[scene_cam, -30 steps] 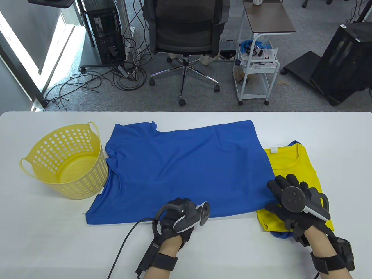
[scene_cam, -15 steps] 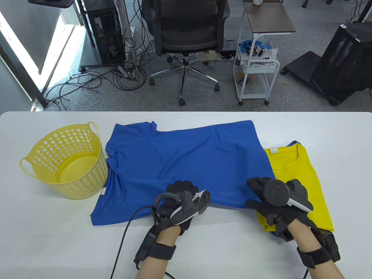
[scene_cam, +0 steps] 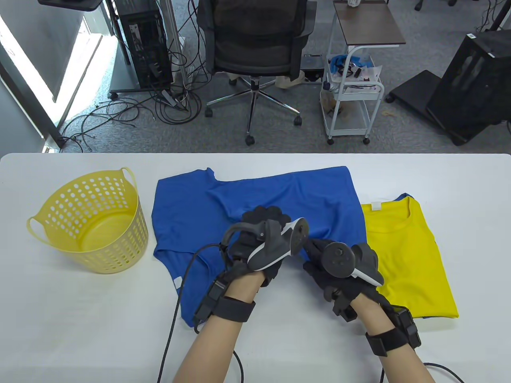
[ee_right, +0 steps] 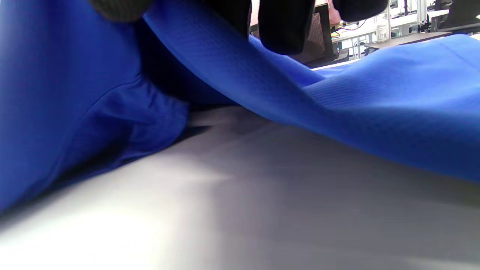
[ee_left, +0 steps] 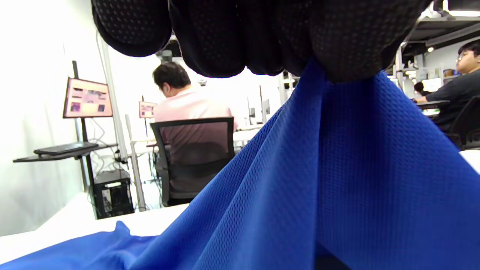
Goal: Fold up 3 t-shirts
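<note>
A blue t-shirt [scene_cam: 191, 211] lies spread on the white table [scene_cam: 80, 319], its near edge lifted and bunched toward the middle. My left hand [scene_cam: 261, 223] grips the blue fabric [ee_left: 337, 168] and holds it raised above the table. My right hand [scene_cam: 319, 255] grips the same near edge [ee_right: 232, 63] just to the right; bare table shows under the lifted cloth. A folded yellow t-shirt [scene_cam: 407, 255] lies at the right on top of another blue one, whose edges peek out.
A yellow perforated basket [scene_cam: 92, 223] stands at the table's left, beside the blue shirt. Glove cables trail over the near table edge [scene_cam: 171, 331]. An office chair [scene_cam: 255, 44] and a white cart [scene_cam: 353, 91] stand beyond the far edge.
Both hands have lifted the blue shirt's near edge and carried it away from me toward the shirt's middle, coming close together. The shirt's near half has drawn in and bunched.
</note>
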